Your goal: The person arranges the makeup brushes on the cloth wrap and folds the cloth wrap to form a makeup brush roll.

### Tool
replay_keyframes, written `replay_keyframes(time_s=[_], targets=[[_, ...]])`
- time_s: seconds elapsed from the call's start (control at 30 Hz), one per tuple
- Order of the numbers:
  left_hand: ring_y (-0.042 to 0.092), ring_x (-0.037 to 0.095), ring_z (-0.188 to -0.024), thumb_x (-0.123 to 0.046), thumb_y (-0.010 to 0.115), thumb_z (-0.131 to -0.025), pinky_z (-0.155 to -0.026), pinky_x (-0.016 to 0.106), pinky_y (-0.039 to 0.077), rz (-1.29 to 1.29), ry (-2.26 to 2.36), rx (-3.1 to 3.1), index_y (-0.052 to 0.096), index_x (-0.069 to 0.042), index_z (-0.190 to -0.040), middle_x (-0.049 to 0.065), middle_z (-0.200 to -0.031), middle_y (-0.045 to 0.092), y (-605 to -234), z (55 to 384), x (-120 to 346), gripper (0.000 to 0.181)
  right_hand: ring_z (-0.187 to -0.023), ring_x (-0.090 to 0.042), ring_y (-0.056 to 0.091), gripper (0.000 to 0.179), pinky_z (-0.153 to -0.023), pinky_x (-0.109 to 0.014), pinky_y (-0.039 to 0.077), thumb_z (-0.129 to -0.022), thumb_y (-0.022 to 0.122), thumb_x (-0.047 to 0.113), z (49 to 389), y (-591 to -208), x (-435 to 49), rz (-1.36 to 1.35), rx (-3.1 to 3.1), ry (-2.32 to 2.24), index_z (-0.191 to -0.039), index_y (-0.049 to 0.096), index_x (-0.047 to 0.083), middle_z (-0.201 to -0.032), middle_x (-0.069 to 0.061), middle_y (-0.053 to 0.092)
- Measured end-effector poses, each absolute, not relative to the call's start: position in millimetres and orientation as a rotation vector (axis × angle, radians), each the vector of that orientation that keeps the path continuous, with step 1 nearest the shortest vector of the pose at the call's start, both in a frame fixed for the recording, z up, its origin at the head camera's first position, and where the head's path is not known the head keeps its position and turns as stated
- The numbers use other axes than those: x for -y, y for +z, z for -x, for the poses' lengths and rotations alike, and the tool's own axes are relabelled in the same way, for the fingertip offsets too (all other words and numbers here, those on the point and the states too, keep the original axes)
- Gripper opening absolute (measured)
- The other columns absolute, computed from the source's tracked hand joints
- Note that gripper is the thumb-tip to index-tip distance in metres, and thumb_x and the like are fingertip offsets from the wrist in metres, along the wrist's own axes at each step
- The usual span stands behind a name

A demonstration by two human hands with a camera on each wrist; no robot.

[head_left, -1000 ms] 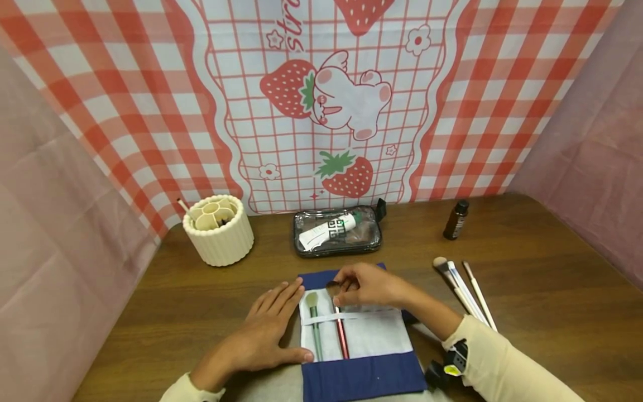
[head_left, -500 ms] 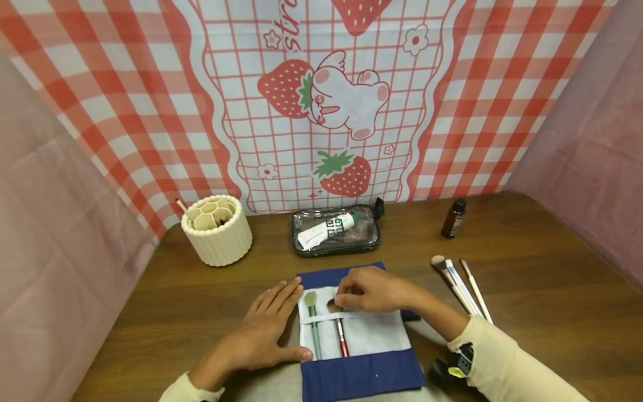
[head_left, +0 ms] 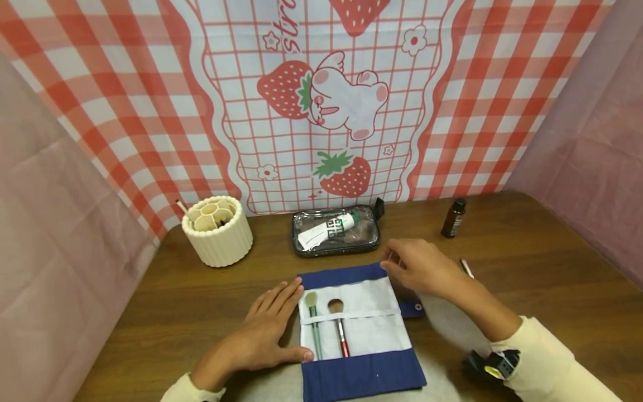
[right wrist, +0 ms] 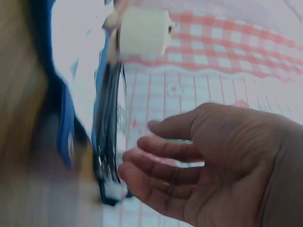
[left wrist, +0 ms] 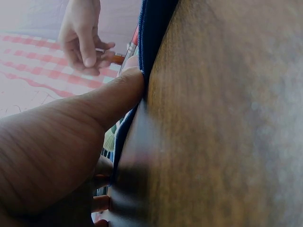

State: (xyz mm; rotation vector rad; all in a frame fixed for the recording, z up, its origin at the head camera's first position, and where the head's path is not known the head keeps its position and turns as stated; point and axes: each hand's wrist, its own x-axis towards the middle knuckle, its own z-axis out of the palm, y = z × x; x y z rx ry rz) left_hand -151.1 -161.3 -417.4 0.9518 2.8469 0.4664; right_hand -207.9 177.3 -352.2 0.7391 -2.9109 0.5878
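Observation:
A navy and white brush roll (head_left: 364, 374) lies spread on the table. Tucked under its white elastic strap are a green-handled makeup brush (head_left: 312, 301) and a red-handled makeup brush (head_left: 336, 306), bristles toward the back. My left hand (head_left: 266, 332) rests flat at the roll's left edge, its thumb on the lower left side. Above the roll's upper right corner is my right hand (head_left: 427, 269), fingers loosely bent and holding nothing; in the right wrist view its palm is bare. Beyond it shows the tip of a pale makeup brush (head_left: 467, 268); the forearm hides the other brushes there.
A cream ribbed holder (head_left: 221, 240) stands at the back left. A clear pouch (head_left: 336, 231) with a white tube inside lies behind the roll. At the back right stands a small dark bottle (head_left: 454, 218). A snap tab (head_left: 413, 310) sticks out from the roll's right side.
My right hand has let go of the red-handled brush, which has slid lower under the strap. The hand has moved right and toward the back; my left hand has stayed put.

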Motion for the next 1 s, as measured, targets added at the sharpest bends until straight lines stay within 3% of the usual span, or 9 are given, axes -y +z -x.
replay_keyframes(time_s=[0.27, 0.47, 0.63, 1.0], targets=[[0.012, 0.035, -0.152, -0.075, 0.061, -0.083, -0.117, 0.058, 0.013, -0.953, 0.48, -2.837, 0.018, -0.006, -0.161, 0.007, -0.168, 0.008, -417.4, 150.9, 160.3, 0.113, -0.063, -0.016, 0.054, 0.013, -0.053, -0.034, 0.046, -0.09, 0.073, 0.017, 204.1, -342.1, -229.7, -0.415, 3.01, 0.368, -0.092, 0.062, 0.009, -0.075, 0.001, 0.058], [0.012, 0.035, -0.152, -0.075, 0.061, -0.083, -0.117, 0.059, 0.014, -0.961, 0.492, -2.832, 0.018, -0.006, -0.161, 0.006, -0.168, 0.008, -417.1, 151.2, 160.1, 0.112, -0.056, -0.018, 0.051, 0.026, -0.049, -0.034, 0.039, -0.09, 0.072, 0.023, 206.1, -350.0, -256.3, -0.347, 3.102, 0.291, -0.074, 0.056, 0.012, -0.064, 0.0, 0.052], [0.014, 0.037, -0.151, -0.075, 0.061, -0.083, -0.116, 0.06, 0.017, -0.986, 0.502, -2.839, 0.02, -0.006, -0.16, 0.008, -0.168, 0.011, -417.0, 151.1, 160.2, 0.111, -0.051, -0.015, 0.051, 0.032, -0.047, -0.031, 0.039, -0.089, 0.074, 0.024, 206.8, -358.4, -262.9, -0.353, 3.183, 0.29, -0.063, 0.056, 0.015, -0.059, 0.001, 0.052], [0.011, 0.035, -0.152, -0.075, 0.061, -0.083, -0.117, 0.058, 0.012, -0.952, 0.477, -2.834, 0.017, -0.006, -0.161, 0.007, -0.169, 0.007, -418.2, 151.2, 161.2, 0.113, -0.046, -0.013, 0.056, 0.037, -0.044, -0.027, 0.044, -0.092, 0.072, 0.028, 205.1, -364.2, -251.5, -0.231, 3.327, 0.415, -0.062, 0.057, 0.014, -0.058, -0.003, 0.056]])
